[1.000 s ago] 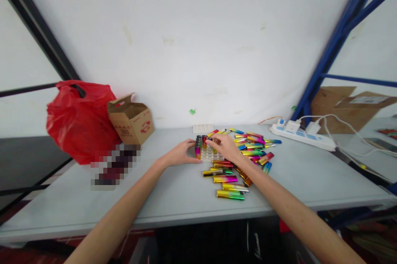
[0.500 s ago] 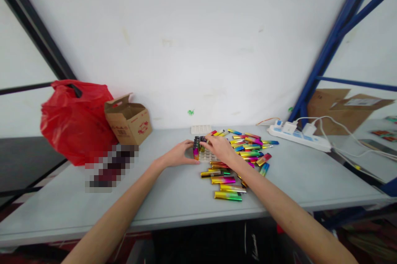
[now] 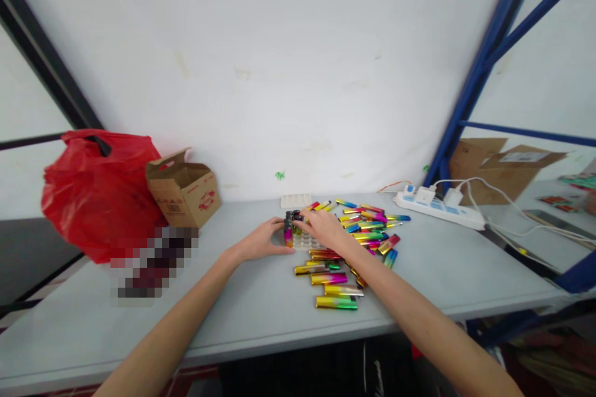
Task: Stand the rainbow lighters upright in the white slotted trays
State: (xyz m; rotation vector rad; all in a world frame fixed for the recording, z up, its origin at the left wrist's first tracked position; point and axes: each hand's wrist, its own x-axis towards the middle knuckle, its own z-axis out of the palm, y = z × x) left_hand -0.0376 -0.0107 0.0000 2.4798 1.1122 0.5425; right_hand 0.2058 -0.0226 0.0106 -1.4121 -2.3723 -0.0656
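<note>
A white slotted tray sits on the table in front of me, with upright lighters filling its left end, their black tops up. My left hand curves round that end, thumb at the near corner and fingers at the far one, gripping the tray. Over the tray my right hand reaches in from the right, fingertips closed on the top of a lighter beside the standing ones; the fingers partly hide it. Several loose lighters in shiny rainbow colours lie around my right hand and forearm.
A second white tray lies by the wall. To the left stand a red plastic bag and an open small carton. A white power strip with cables lies at right, near a blue metal frame and a cardboard box.
The view has shifted slightly, so everything sits a little further left and lower. Both hands stay at the tray, the right one still at the lighter beside the upright row.
</note>
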